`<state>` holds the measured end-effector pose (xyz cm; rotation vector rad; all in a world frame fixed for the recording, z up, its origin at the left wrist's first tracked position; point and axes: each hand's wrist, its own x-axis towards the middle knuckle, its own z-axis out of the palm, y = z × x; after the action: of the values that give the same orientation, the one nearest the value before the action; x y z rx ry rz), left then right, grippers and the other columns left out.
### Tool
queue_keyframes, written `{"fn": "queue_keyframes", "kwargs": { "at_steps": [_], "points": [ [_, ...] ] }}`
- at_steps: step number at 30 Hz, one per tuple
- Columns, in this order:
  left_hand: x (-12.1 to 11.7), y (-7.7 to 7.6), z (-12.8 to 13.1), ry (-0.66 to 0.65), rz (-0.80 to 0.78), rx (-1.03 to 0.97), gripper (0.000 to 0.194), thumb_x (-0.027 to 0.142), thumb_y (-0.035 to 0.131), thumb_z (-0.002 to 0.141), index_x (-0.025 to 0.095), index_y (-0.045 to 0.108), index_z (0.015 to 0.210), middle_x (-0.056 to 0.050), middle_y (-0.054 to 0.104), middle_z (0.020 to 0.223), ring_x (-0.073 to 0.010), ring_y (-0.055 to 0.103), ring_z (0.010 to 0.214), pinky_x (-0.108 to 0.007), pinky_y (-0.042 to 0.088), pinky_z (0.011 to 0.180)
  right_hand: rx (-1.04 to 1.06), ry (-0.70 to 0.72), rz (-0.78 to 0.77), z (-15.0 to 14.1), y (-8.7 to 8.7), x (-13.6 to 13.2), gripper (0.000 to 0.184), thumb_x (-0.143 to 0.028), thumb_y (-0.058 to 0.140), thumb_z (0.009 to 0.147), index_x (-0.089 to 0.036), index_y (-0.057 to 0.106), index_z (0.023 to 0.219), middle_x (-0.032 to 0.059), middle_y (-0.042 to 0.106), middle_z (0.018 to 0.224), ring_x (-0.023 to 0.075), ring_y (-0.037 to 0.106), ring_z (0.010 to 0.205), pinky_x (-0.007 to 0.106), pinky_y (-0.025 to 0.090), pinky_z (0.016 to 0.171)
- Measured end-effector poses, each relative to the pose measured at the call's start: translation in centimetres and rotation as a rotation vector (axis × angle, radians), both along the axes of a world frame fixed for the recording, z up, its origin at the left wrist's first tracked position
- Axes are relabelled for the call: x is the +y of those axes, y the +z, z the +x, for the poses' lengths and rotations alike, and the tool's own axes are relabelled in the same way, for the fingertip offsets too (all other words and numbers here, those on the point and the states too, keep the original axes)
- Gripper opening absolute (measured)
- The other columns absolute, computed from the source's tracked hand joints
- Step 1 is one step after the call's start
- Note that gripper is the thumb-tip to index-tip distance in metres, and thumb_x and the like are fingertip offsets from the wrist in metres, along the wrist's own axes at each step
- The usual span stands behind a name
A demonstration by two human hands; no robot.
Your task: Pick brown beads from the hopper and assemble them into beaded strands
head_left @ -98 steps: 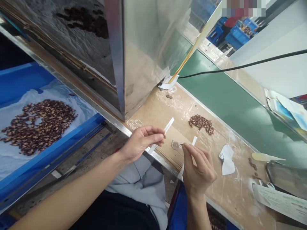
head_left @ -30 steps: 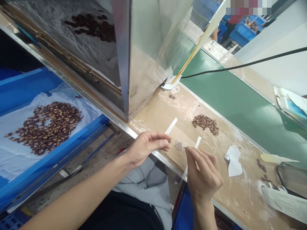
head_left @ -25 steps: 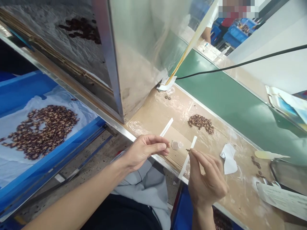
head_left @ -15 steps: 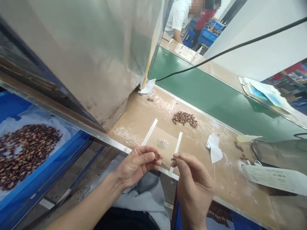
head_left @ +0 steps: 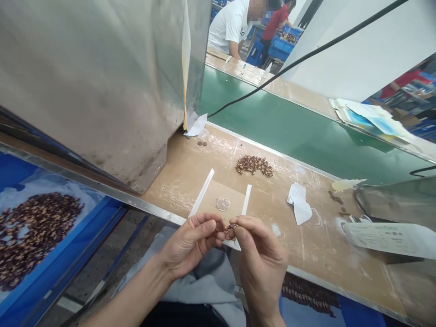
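My left hand (head_left: 190, 240) and my right hand (head_left: 260, 259) meet fingertip to fingertip over the near edge of the workbench (head_left: 316, 245). Both are closed in a pinch on a small brown part (head_left: 229, 228) held between them. Just beyond the fingers, two white strips (head_left: 203, 198) (head_left: 245, 205) lie on a cardboard patch. A small clear round disc (head_left: 223, 204) rests between the strips. Farther back on the bench sits a pile of small brown parts (head_left: 254, 165).
A tall metal cabinet (head_left: 102, 81) stands at the left. A green conveyor belt (head_left: 289, 131) runs behind the bench, with a black cable (head_left: 306, 56) over it. A blue bin (head_left: 41, 236) of brown parts is low left. A white paper scrap (head_left: 299, 209) and papers (head_left: 391, 238) lie right. A person in white (head_left: 231, 22) works beyond.
Both hands pulled back from the strips toward the bench's near edge and came together. The two white strips now lie free on the bench. The camera tilted up and right.
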<state>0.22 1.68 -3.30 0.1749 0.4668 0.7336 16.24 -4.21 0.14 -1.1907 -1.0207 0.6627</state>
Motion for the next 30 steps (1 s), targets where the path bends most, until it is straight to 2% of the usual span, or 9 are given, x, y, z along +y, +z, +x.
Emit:
{"fn": "queue_keyframes", "kwargs": {
  "at_steps": [7,14,20,30],
  "points": [
    [-0.02,-0.16,0.23,0.004,-0.007,0.041,0.034,0.034,0.118,0.080,0.014,0.096,0.096,-0.006,0.089,0.088,-0.0092,0.081,0.074,-0.014,0.068,0.075,0.001,-0.014,-0.010,-0.15,-0.30,-0.09,0.003,-0.028,0.093,0.110,-0.029,0.095,0.113,0.0070,0.090,0.108,0.0248,0.089,0.092,0.034,0.078,0.082],
    [-0.47,-0.31,0.73,0.085,-0.014,0.074,0.031,0.032,0.119,0.079,0.016,0.096,0.091,-0.005,0.087,0.081,-0.0110,0.082,0.072,-0.015,0.069,0.072,-0.083,-0.042,-0.001,-0.34,-0.45,0.00,0.004,-0.027,0.090,0.112,-0.027,0.093,0.113,0.0076,0.090,0.109,0.0257,0.089,0.094,0.036,0.079,0.082],
    [-0.46,-0.30,0.87,0.130,-0.010,0.077,0.031,0.032,0.120,0.078,0.016,0.096,0.091,-0.005,0.089,0.082,-0.0095,0.081,0.071,-0.013,0.069,0.071,-0.059,-0.017,-0.006,-0.63,-0.66,0.10,0.008,-0.023,0.091,0.111,-0.030,0.094,0.115,0.0048,0.090,0.110,0.0234,0.089,0.096,0.032,0.078,0.085],
    [-0.43,-0.09,0.75,0.125,-0.012,0.098,0.034,0.034,0.121,0.075,0.017,0.095,0.090,-0.004,0.089,0.082,-0.0092,0.082,0.070,-0.013,0.068,0.071,-0.083,-0.010,-0.017,-0.57,-0.76,0.11,0.008,-0.023,0.091,0.111,-0.030,0.094,0.116,0.0047,0.090,0.111,0.0231,0.089,0.100,0.032,0.077,0.090]
  ]
}}
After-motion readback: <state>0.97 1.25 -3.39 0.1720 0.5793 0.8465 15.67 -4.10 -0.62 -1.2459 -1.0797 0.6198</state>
